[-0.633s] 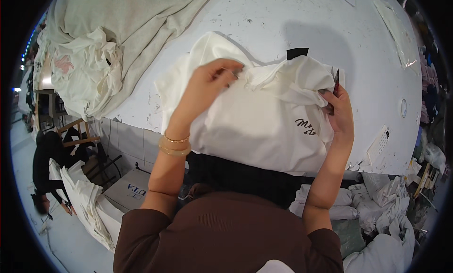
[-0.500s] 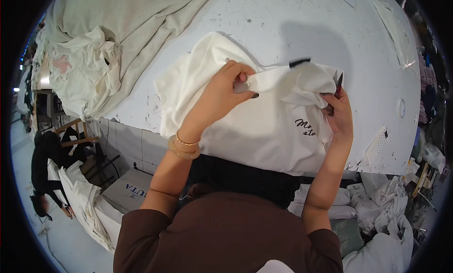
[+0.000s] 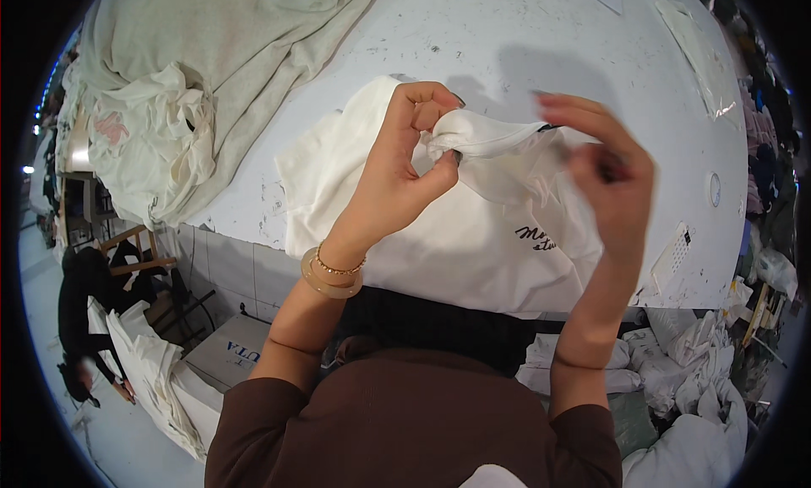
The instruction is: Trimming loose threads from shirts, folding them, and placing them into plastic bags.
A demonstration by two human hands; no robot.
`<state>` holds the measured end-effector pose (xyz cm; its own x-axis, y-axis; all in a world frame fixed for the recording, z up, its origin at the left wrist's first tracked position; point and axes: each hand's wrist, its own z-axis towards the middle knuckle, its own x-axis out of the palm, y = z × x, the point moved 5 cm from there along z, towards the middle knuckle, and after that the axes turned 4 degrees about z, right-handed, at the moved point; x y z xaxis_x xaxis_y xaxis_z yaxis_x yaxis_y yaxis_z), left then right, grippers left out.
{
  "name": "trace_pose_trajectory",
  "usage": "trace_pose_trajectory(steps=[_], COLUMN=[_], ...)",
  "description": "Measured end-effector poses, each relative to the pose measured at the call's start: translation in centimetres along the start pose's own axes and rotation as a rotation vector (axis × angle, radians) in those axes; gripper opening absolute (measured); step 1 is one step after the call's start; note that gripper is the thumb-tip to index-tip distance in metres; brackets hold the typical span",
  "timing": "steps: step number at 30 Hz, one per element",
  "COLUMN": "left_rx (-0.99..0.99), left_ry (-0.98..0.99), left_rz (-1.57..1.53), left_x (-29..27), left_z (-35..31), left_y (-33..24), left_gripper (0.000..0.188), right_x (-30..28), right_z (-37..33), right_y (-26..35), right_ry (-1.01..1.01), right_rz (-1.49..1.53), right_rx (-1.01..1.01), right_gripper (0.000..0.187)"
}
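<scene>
Crosswise, white garment (image 3: 431,256) lies; neckline (image 3: 498,142) points away.

fairly bright in here, soft shadow (image 3: 553,70) on the counter (image 3: 473,15)
right hand (image 3: 615,163) blurred, edges bowing into black

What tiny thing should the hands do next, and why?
Maybe the right hand should gently steady the white garment near its small black tab. The left hand pinches part of it, while the right hand is raised beside the tab, too blurred to tell whether it touches.
</scene>
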<state>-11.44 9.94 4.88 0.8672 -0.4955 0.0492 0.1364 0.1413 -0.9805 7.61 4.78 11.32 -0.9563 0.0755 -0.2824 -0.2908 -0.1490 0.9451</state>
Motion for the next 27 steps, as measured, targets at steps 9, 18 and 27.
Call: trace_pose_trajectory(steps=[9,18,27], left_rx=[0.047,0.181,0.135], left_ry=[0.094,-0.158,-0.115], left_rz=[0.259,0.471,0.373], left_x=[1.1,0.9,1.2], left_z=[1.3,1.5,1.9], left_y=[-1.3,-1.2,-1.4], left_gripper=[0.031,0.018,0.014], right_x=[2.5,1.8,4.3], right_z=[0.7,0.0,0.8], right_y=[-2.4,-3.5,0.9], right_ry=[-0.08,-0.079,-0.083], right_rz=[-0.121,-0.073,-0.441], right_rx=[0.037,0.083,-0.179], right_gripper=[0.015,0.016,0.017])
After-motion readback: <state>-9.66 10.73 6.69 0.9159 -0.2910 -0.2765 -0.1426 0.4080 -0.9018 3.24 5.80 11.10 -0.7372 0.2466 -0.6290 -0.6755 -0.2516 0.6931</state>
